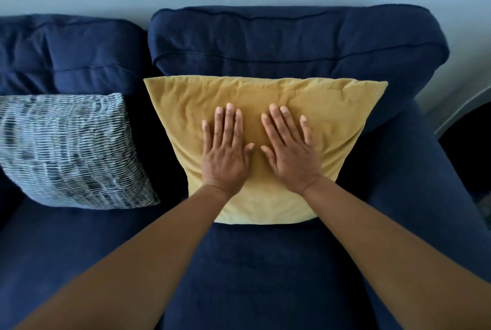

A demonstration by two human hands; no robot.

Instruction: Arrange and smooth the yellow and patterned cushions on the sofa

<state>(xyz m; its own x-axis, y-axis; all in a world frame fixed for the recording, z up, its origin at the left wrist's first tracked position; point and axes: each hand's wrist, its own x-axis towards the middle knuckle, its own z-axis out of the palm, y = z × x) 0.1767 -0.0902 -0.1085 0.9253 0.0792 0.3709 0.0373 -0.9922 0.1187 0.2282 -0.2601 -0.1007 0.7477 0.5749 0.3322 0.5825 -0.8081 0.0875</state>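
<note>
Left hand (225, 153) and right hand (291, 153) flat, fingers spread, gripping nothing, pressing mid yellow cushion (332, 117). Patterned cushion (71, 149) lies left of fingertips. Uneven pressure may slide it askew.

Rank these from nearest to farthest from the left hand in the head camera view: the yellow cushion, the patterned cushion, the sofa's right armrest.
1. Yellow cushion: directly under the left hand, which lies flat on it.
2. Patterned cushion: off to the left, leaning against the sofa back.
3. Right armrest: farthest, on the far right beyond the right hand.
</note>
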